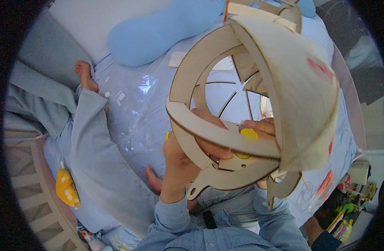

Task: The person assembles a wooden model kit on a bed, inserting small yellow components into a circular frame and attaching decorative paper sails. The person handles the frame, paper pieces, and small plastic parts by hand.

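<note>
Over my lap is a large frame of thin pale wooden pieces [225, 136], with curved ribs and rings slotted together. A cream, slightly see-through covering [303, 83] with red patches spans its right side. My left hand [179, 152] is closed round the left of the frame's lower part, its fingers reaching inside. From the right, my right hand [261, 126] comes into the frame with bent fingers close to a round yellow piece [249, 134]. What those fingers press on is hidden. Another yellow piece [242, 155] shows behind the curved rib.
Clear plastic sheeting [135, 108] covers the blue bed. A blue cushion [158, 39] lies at the far side. Another person's grey-trousered leg [100, 159] stretches along the left, near a yellow toy [66, 188]. Assorted small items [346, 213] are at the lower right.
</note>
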{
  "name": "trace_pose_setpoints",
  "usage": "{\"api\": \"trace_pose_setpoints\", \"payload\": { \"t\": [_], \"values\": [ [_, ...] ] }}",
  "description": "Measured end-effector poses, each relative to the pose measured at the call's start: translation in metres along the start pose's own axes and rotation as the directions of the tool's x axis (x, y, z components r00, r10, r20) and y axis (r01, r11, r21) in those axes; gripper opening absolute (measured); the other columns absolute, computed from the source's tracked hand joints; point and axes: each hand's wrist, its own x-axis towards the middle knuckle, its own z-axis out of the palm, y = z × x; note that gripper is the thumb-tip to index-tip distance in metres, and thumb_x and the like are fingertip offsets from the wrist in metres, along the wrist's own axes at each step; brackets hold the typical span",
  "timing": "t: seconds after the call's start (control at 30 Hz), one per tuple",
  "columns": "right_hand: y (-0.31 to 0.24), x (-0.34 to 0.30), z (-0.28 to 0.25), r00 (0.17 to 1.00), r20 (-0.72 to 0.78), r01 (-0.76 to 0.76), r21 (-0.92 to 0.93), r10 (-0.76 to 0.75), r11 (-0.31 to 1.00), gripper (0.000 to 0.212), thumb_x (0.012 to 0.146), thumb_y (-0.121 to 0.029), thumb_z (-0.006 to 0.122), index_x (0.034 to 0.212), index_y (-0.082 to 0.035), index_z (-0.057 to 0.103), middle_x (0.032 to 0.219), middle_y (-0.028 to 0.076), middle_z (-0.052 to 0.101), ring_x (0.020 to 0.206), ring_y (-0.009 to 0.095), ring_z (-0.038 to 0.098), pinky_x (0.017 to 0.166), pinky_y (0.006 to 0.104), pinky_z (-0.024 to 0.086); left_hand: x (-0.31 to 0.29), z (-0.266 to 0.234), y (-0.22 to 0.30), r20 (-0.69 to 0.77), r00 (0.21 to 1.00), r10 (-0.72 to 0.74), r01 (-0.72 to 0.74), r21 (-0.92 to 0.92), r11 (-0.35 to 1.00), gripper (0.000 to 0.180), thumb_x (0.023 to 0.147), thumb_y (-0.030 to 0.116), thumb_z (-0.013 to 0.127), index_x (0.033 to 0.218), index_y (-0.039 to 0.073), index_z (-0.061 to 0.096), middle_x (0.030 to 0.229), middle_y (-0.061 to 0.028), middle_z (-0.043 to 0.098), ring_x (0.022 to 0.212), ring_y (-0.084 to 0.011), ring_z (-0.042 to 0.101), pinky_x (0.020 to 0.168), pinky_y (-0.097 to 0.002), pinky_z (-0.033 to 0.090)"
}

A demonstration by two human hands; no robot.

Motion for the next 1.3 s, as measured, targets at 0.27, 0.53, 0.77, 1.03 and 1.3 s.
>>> {"api": "trace_pose_setpoints", "payload": {
  "t": [0.27,0.53,0.77,1.03,1.3],
  "values": [
    [0.000,0.012,0.004,0.995,0.094,0.019,0.058,-0.024,0.998,0.066,0.087,-0.062,0.058,0.116,-0.003,0.064,0.124,0.024,0.060,0.117,0.038,0.058,0.098,0.0479,0.048,0.037,0.002,0.020,0.050,0.992,0.115,-0.101,-0.225,0.969,0.022,0.065,0.000,0.078,0.086,0.005,0.075,0.087,-0.0095,0.068,0.080,-0.0210,0.067,0.068,-0.0304,0.054],
    [0.017,0.037,-0.007,0.918,0.389,-0.048,0.306,-0.079,0.951,0.058,0.083,-0.036,0.055,0.129,0.000,0.058,0.126,0.020,0.063,0.118,0.036,0.059,0.102,0.0447,0.043,0.048,-0.007,0.043,0.082,0.997,0.010,-0.015,0.067,0.998,0.026,0.064,-0.002,0.077,0.089,0.004,0.074,0.091,-0.0090,0.068,0.082,-0.0210,0.067,0.068,-0.0287,0.053],
    [-0.010,0.038,-0.006,0.866,0.446,-0.470,0.569,0.226,0.675,0.040,0.096,-0.010,0.053,0.134,0.004,0.055,0.107,0.013,0.065,0.089,0.015,0.061,0.075,0.0260,0.049,0.047,-0.017,0.035,0.129,0.990,-0.048,0.050,-0.008,0.999,0.029,0.065,-0.003,0.078,0.092,0.004,0.073,0.098,-0.0079,0.066,0.084,-0.0198,0.067,0.069,-0.0270,0.052],
    [-0.009,0.036,0.006,0.820,0.489,-0.563,0.592,0.299,0.577,0.037,0.091,-0.030,0.065,0.108,0.002,0.061,0.090,0.005,0.056,0.083,0.012,0.054,0.070,0.0236,0.044,0.045,-0.007,0.041,0.267,0.962,-0.058,0.076,-0.057,0.995,0.026,0.065,0.000,0.079,0.090,0.005,0.073,0.092,-0.0084,0.065,0.081,-0.0212,0.066,0.068,-0.0295,0.052],
    [0.003,0.032,0.009,0.837,0.530,-0.451,0.529,0.135,0.719,0.057,0.093,-0.056,0.058,0.074,-0.002,0.050,0.072,0.003,0.047,0.067,0.014,0.046,0.056,0.0308,0.034,0.042,0.002,0.050,0.281,0.953,-0.114,0.133,-0.051,0.990,0.014,0.066,0.007,0.083,0.077,0.007,0.074,0.084,-0.0077,0.066,0.076,-0.0200,0.066,0.063,-0.0302,0.051]
  ]
}}
